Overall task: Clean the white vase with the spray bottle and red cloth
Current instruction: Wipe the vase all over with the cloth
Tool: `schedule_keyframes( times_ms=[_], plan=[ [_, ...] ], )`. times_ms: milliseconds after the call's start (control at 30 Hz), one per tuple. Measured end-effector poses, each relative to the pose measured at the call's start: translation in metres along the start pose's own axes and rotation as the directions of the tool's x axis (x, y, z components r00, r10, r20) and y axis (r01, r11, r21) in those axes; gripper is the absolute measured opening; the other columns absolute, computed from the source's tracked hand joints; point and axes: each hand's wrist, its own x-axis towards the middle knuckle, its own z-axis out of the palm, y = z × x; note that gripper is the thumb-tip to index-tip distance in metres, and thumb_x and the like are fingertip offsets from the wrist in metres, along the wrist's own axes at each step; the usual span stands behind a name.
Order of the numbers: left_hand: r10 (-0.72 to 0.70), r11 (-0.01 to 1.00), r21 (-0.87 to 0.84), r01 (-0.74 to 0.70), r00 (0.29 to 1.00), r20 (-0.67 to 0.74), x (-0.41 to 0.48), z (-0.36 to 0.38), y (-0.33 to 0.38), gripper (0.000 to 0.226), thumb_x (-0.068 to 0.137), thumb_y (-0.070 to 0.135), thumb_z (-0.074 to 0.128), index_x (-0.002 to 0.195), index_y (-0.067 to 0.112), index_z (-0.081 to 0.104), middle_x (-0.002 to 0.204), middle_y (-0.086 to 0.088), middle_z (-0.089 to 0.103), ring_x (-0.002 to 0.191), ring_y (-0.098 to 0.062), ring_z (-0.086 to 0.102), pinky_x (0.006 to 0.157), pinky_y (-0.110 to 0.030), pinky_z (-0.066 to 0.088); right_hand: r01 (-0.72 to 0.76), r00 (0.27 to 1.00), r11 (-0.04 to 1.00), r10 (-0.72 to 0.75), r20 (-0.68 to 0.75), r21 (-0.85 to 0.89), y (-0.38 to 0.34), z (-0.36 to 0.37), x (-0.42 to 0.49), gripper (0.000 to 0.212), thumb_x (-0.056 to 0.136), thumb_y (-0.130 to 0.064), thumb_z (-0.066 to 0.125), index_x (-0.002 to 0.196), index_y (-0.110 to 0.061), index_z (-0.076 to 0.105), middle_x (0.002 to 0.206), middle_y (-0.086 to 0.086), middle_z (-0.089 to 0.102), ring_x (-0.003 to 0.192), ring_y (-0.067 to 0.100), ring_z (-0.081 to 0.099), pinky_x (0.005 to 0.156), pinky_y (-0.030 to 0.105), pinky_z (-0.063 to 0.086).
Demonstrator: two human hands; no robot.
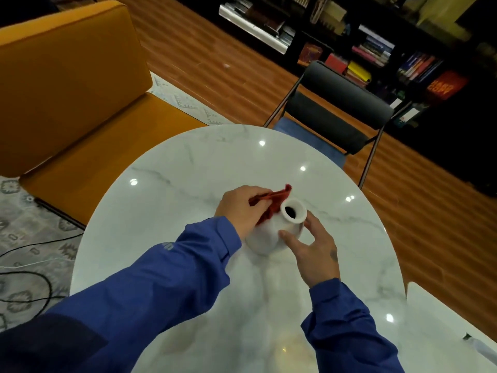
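We see the left hand (243, 208) with its fingers (259, 191) curled together and clamped on the red cloth (271, 204), pressing the bunched fabric against the shoulder of the white vase (269, 236) at about ten o'clock from its mouth. One corner of the cloth sticks up past the rim toward twelve o'clock. The right hand (313, 254) sits at four o'clock from the vase — its fingers spread apart, the thumb tip (283, 234) touching the vase's body and the other fingertips lying against the far side just under the neck, a loose steadying hold and not a full clench.

The vase stands upright near the middle of the round marble table (166, 189), its dark opening facing up at us. Both forearms wear blue sleeves (166, 278) that come in from six and seven o'clock.

Farther out, a grey object lies at the table's edge at four o'clock, too cut off to tell what it is. An orange sofa (67, 84) sits at ten o'clock, a black chair (338, 114) at one o'clock, and bookshelves (376, 49) run behind it.
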Motion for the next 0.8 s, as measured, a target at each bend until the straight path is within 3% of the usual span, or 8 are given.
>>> schedule_keyframes(
  times_ms=[67,133,300,433,533,633,700,800],
  plan=[
    [0.079,0.997,0.018,-0.08,0.996,0.052,0.009,0.004,0.016,0.024,0.089,0.023,0.056,0.106,0.031,0.07,0.109,0.011,0.07,0.1,-0.008,0.063,0.091,-0.024,0.049,-0.004,1.0,1.0,0.004,-0.004,0.007,0.0,0.0,0.0,0.057,0.081,-0.027,0.077,0.133,-0.036,0.054,0.128,-0.016,0.058,0.119,0.004,0.051,0.089,0.013,0.036],
    [0.055,0.997,0.041,-0.059,0.995,0.087,0.025,0.006,0.022,0.023,0.089,0.021,0.055,0.103,0.028,0.072,0.105,0.008,0.072,0.095,-0.01,0.063,0.088,-0.022,0.049,-0.002,1.0,1.0,0.002,0.0,0.005,0.001,0.0,0.0,0.057,0.081,-0.027,0.077,0.133,-0.037,0.054,0.128,-0.016,0.058,0.12,0.004,0.05,0.094,0.019,0.038],
    [-0.213,0.973,0.107,0.204,0.974,0.078,0.043,0.008,-0.019,0.026,0.091,0.03,0.052,0.095,0.013,0.072,0.094,-0.007,0.071,0.089,-0.026,0.061,0.076,-0.024,0.042,-0.001,1.0,1.0,0.001,0.0,-0.027,0.0,-0.001,0.0,0.058,0.081,-0.028,0.077,0.132,-0.04,0.052,0.127,-0.015,0.058,0.117,0.004,0.05,0.097,0.024,0.039],
    [-0.309,0.95,-0.026,0.311,0.949,0.063,0.009,0.005,-0.042,0.02,0.09,0.021,0.052,0.09,0.008,0.068,0.079,-0.009,0.062,0.079,-0.028,0.056,0.073,-0.035,0.047,0.016,1.0,1.0,-0.016,-0.002,-0.027,0.001,-0.002,0.0,0.057,0.081,-0.026,0.077,0.131,-0.041,0.053,0.125,-0.019,0.058,0.119,0.001,0.049,0.099,0.023,0.039],
    [-0.244,0.955,-0.167,0.245,0.969,0.027,-0.02,0.0,-0.034,0.018,0.084,0.015,0.057,0.094,0.02,0.071,0.086,-0.006,0.07,0.082,-0.024,0.064,0.08,-0.036,0.053,0.029,1.0,0.999,-0.029,-0.005,-0.018,0.004,0.0,-0.001,0.056,0.081,-0.025,0.077,0.129,-0.042,0.053,0.124,-0.021,0.058,0.12,-0.001,0.049,0.099,0.021,0.037],
    [-0.094,0.965,-0.242,0.098,0.995,0.028,-0.019,0.001,-0.003,0.029,0.086,0.015,0.059,0.107,0.031,0.07,0.104,0.012,0.071,0.097,-0.006,0.065,0.089,-0.021,0.051,0.024,1.0,1.0,-0.024,-0.003,-0.005,0.001,0.0,-0.003,0.054,0.081,-0.026,0.077,0.124,-0.049,0.053,0.119,-0.028,0.058,0.113,-0.01,0.05,0.094,0.014,0.037],
    [-0.021,0.982,-0.186,0.033,0.997,0.068,-0.003,0.005,0.011,0.028,0.088,0.017,0.057,0.109,0.031,0.07,0.106,0.016,0.069,0.098,-0.004,0.063,0.089,-0.018,0.05,0.019,1.0,1.0,-0.019,0.002,-0.013,-0.002,0.0,-0.003,0.052,0.082,-0.026,0.076,0.116,-0.056,0.051,0.112,-0.037,0.055,0.105,-0.019,0.049,0.086,0.007,0.036],
    [-0.091,0.991,-0.095,0.098,0.993,0.069,0.021,0.004,0.004,0.025,0.09,0.023,0.054,0.11,0.027,0.07,0.101,0.007,0.07,0.094,-0.014,0.063,0.088,-0.024,0.049,0.013,1.0,1.0,-0.013,0.005,-0.018,-0.004,-0.001,-0.004,0.052,0.082,-0.025,0.076,0.118,-0.053,0.05,0.11,-0.036,0.053,0.104,-0.014,0.049,0.084,0.007,0.034]
  ],
)
